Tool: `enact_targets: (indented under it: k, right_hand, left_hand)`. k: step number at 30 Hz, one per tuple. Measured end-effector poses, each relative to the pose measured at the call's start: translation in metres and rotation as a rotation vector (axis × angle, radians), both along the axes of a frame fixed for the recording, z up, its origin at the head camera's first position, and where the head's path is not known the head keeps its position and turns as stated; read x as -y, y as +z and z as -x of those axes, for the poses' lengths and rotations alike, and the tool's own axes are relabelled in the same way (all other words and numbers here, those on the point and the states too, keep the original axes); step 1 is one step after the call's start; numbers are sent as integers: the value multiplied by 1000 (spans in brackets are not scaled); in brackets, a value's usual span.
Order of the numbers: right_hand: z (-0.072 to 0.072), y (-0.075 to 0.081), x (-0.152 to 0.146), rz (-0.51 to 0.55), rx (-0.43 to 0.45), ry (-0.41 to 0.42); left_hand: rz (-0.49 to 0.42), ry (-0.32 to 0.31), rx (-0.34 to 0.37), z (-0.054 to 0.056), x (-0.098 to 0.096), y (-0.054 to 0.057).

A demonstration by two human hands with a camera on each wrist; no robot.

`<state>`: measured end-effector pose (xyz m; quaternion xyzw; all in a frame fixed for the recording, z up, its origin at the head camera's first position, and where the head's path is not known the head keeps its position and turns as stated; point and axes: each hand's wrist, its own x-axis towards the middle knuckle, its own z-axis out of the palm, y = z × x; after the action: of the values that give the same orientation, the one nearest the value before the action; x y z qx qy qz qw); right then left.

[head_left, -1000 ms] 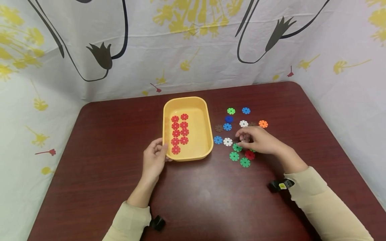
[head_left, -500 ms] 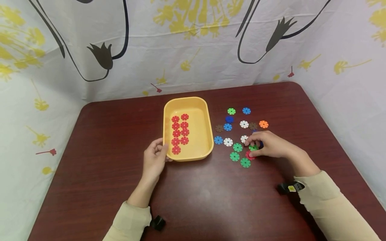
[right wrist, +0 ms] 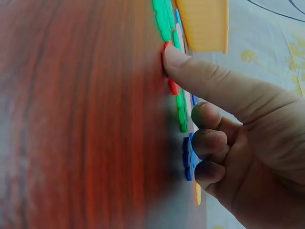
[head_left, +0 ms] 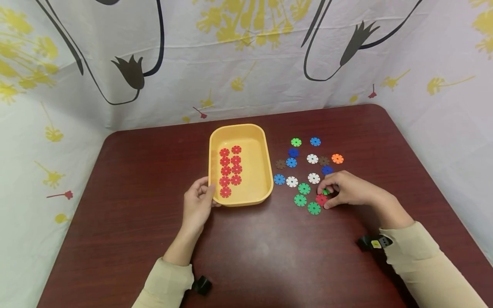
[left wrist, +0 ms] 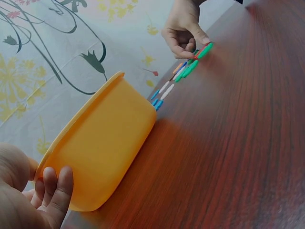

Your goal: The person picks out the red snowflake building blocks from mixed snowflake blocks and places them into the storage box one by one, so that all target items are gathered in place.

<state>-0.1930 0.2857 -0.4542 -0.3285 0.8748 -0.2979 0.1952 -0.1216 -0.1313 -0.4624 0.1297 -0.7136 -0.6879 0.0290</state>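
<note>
My left hand (head_left: 197, 203) grips the near left corner of a yellow plastic tray (head_left: 257, 200), thumb over the rim and fingers outside. In the left wrist view, this hand's fingers lie against the tray wall (left wrist: 107, 148). Two columns of red notched plastic discs (head_left: 236, 170) lie flat inside on its left side. To the right of the tray, my right hand (head_left: 352, 188) has thumb and curled fingers at the edges of a red disc (head_left: 321, 199) on the table. The right wrist view shows the thumb on this red disc (right wrist: 172, 86); the index fingertip is hidden there.
Loose discs lie around the right hand: green (head_left: 313, 208), white (head_left: 292, 182), blue (head_left: 279, 179), brown (head_left: 280, 164), orange (head_left: 337, 158) and light green (head_left: 295, 142). The dark wooden table (head_left: 246, 256) meets a patterned cloth (head_left: 269, 94) behind and at the sides.
My right hand has moved right and toward me, from the brown disc near the white and green ones to the red disc. The left hand and tray stay put.
</note>
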Motion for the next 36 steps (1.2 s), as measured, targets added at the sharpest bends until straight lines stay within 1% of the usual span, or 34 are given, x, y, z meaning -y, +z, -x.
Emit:
enact_targets:
  k: [7,17,36]
  right_hand:
    - [0,4,6,-59,27,-41]
    - [-2,4,8,-40,51,-72]
    - [-2,2,8,-11,67,-27]
  left_hand:
    - [-6,-1,-4,0,0,0]
    - [-3,-9,7,0,1,0]
    - [-8,-13,5,1,1,1]
